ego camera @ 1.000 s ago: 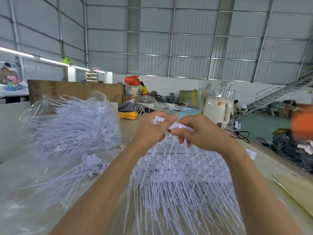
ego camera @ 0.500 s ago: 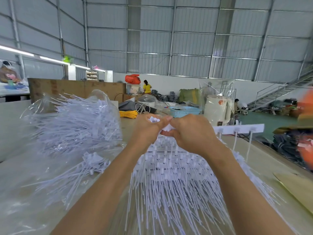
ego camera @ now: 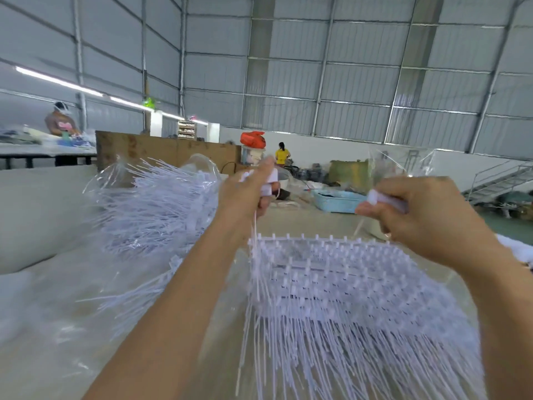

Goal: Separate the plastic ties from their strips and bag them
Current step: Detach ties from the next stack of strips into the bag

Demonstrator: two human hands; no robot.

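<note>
A thick stack of white plastic ties on their strips (ego camera: 346, 284) lies on the table in front of me. My left hand (ego camera: 248, 194) is raised above its far left corner and pinches a few white ties (ego camera: 255, 235) that hang down from the fingers. My right hand (ego camera: 418, 215) is over the stack's far right edge and grips a white strip piece (ego camera: 383, 199) in curled fingers. To the left, a clear plastic bag (ego camera: 155, 203) lies open and full of loose white ties.
A blue basket (ego camera: 337, 201) stands beyond my hands on the table. A brown board (ego camera: 161, 150) rises behind the bag. People work at the far left and in the far middle. More loose ties (ego camera: 138, 295) lie on clear plastic at the left.
My hands were together over the stack; they have pulled apart, the left up and left with ties, the right out to the right with the strip piece. The view has tilted upward.
</note>
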